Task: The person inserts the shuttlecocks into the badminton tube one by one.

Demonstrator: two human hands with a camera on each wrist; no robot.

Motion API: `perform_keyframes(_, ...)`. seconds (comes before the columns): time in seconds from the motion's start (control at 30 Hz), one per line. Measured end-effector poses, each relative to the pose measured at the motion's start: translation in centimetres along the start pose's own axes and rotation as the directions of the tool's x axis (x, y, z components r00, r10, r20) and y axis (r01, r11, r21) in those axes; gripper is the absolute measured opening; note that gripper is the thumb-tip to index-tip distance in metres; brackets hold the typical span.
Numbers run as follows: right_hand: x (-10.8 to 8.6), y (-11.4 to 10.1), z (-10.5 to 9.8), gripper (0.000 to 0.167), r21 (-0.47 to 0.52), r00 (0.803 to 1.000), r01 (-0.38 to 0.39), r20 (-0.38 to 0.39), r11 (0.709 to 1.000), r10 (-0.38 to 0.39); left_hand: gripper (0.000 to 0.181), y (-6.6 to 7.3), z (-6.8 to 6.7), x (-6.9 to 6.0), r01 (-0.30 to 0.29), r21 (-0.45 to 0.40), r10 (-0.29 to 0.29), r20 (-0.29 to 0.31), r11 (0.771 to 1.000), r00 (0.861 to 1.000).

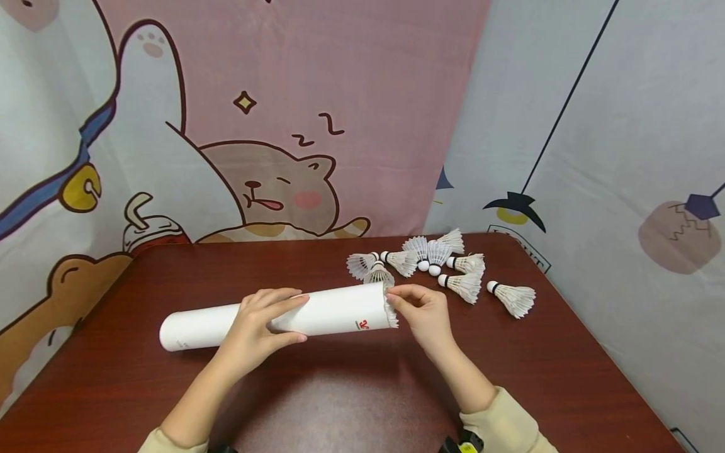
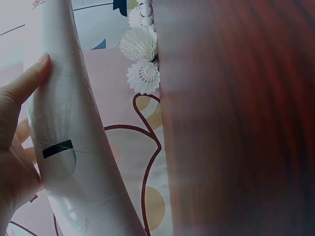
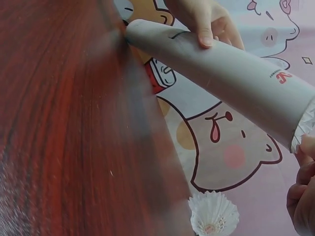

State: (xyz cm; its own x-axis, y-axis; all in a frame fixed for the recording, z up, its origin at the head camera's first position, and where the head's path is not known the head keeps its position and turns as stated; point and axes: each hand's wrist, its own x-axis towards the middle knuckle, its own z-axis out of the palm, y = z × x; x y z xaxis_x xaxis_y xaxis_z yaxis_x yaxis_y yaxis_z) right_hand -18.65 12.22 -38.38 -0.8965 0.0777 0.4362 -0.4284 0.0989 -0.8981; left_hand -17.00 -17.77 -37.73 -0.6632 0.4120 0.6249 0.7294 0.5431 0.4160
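Observation:
My left hand (image 1: 253, 328) grips a long white shuttlecock tube (image 1: 340, 309) around its middle, thumb on the near side and fingers over the top. The tube lies nearly level above the table, its right end a little higher. At that right end, the feather skirt of a shuttlecock (image 1: 392, 316) pokes out of the mouth; the rest of it is hidden inside. My right hand (image 1: 426, 316) pinches the feather edge there between thumb and fingers. In the right wrist view, the feathers (image 3: 308, 120) fill the tube's mouth beside my right hand (image 3: 305, 182).
Several loose shuttlecocks (image 1: 437, 255) lie bunched at the back right of the brown table (image 1: 340, 402). One shuttlecock (image 1: 512, 298) rests apart, farther right. A cartoon-printed cloth (image 1: 396, 113) hangs behind the table and along its right side.

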Motion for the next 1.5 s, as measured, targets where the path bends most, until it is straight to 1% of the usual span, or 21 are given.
perform_keyframes(0.23, -0.4, -0.3, 0.5, 0.006, -0.039, 1.0, -0.011, -0.01, 0.999, 0.01, 0.065, 0.0, 0.0, 0.0, 0.002, -0.008, -0.002, 0.005, 1.0, 1.0)
perform_keyframes(0.5, -1.1, -0.3, 1.0, 0.013, -0.099, 1.0, 0.005, 0.018, 0.995, -0.004, 0.065, 0.2, 0.3, 0.0, 0.0, -0.012, 0.0, 0.012, 1.0, 1.0)
perform_keyframes(0.6, -1.1, -0.2, 1.0, 0.012, -0.094, 1.0, 0.012, 0.005, 0.996, -0.012, 0.065, 0.2, 0.4, 0.0, -0.012, -0.01, 0.012, 0.002, 1.0, 1.0)
perform_keyframes(0.7, -0.9, -0.3, 0.9, 0.011, -0.062, 1.0, 0.019, -0.006, 0.998, -0.019, 0.064, 0.1, 0.4, 0.0, -0.018, -0.003, 0.018, -0.009, 1.0, 1.0)
perform_keyframes(0.8, -0.7, -1.7, 0.6, 0.011, -0.042, 0.999, 0.045, -0.004, 0.998, -0.045, 0.064, 0.0, 0.3, 0.0, -0.014, 0.001, 0.014, -0.016, 1.0, 1.0)
perform_keyframes(0.93, -0.2, -3.3, -0.2, 0.016, -0.054, 0.996, 0.088, -0.014, 0.995, -0.089, 0.064, -0.1, 0.1, 0.0, 0.0, -0.006, 0.0, -0.008, 1.0, 1.0)
perform_keyframes(0.97, 0.0, -3.3, -0.5, 0.016, -0.057, 0.996, 0.088, -0.026, 0.995, -0.089, 0.064, -0.1, 0.0, 0.0, 0.004, -0.007, -0.004, -0.005, 1.0, 1.0)
perform_keyframes(1.1, 0.8, -3.1, -1.8, 0.017, -0.08, 0.994, 0.056, -0.085, 0.995, -0.063, 0.064, -0.1, 0.0, 0.0, 0.004, -0.009, -0.004, -0.007, 1.0, 1.0)
perform_keyframes(1.23, 1.5, -2.8, -3.1, 0.017, -0.124, 0.988, 0.021, -0.152, 0.992, -0.04, 0.065, -0.3, 0.1, -0.1, -0.006, -0.009, 0.006, -0.019, 1.0, 1.0)
perform_keyframes(1.33, 2.2, -1.6, -4.3, 0.017, -0.164, 0.979, -0.005, -0.202, 0.986, -0.029, 0.065, -0.3, 0.2, -0.1, -0.016, -0.007, 0.016, -0.03, 1.0, 0.999)
perform_keyframes(1.5, 3.3, 1.5, -6.7, 0.019, -0.201, 0.962, -0.042, -0.271, 0.979, -0.014, 0.064, -0.4, 0.1, -0.1, -0.017, -0.006, 0.017, -0.036, 1.0, 0.999)
